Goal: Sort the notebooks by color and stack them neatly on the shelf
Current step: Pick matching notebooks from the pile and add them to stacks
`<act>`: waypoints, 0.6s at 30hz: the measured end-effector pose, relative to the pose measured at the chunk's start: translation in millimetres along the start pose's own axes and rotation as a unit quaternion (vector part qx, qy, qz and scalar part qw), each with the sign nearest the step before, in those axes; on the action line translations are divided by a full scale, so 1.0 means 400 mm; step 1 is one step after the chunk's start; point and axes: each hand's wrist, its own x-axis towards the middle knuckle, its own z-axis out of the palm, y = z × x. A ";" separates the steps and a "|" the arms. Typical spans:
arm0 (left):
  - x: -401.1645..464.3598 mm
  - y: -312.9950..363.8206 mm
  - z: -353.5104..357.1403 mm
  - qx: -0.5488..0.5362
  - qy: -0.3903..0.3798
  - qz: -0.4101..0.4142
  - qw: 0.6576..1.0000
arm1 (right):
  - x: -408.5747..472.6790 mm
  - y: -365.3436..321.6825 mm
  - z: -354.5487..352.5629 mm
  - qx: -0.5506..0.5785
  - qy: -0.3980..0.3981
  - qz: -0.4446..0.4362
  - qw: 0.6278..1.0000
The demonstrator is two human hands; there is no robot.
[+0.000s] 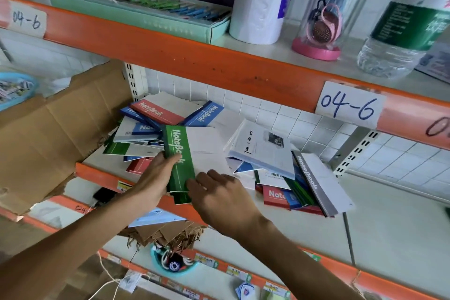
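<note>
Green-spined paper notebooks [179, 163] gripped at a cluttered shelf [389, 202]
The small stack is pinched by the left hand [155, 175]; the right hand [219, 198], fingers loosely spread, is rested on it.

Upper shelf: pen box [155, 11], paper roll [258, 0], water bottle [401, 31]. Torn cardboard box [48, 129] at left.

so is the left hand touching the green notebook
Touching. The head view shows the left hand gripping the green notebook by its left edge, thumb lying across the cover.
</note>
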 end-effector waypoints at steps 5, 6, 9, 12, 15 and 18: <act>-0.009 0.003 -0.039 -0.002 -0.021 0.010 1.000 | -0.035 0.074 -0.005 0.147 -0.004 0.045 0.988; -0.012 0.008 -0.052 -0.005 -0.020 0.010 1.000 | -0.040 0.094 0.000 0.162 0.010 0.067 0.984; -0.017 0.030 -0.113 -0.016 -0.010 0.008 1.000 | -0.025 0.146 0.030 0.194 0.006 0.174 0.965; -0.020 0.052 -0.204 -0.015 0.004 0.001 1.000 | 0.026 0.170 0.065 0.198 -0.051 0.266 0.942; -0.023 0.062 -0.277 -0.014 0.022 0.008 1.000 | 0.095 0.178 0.096 0.181 -0.124 0.299 0.929; -0.023 0.060 -0.316 -0.012 0.048 0.030 0.998 | 0.166 0.179 0.124 0.146 -0.170 0.290 0.930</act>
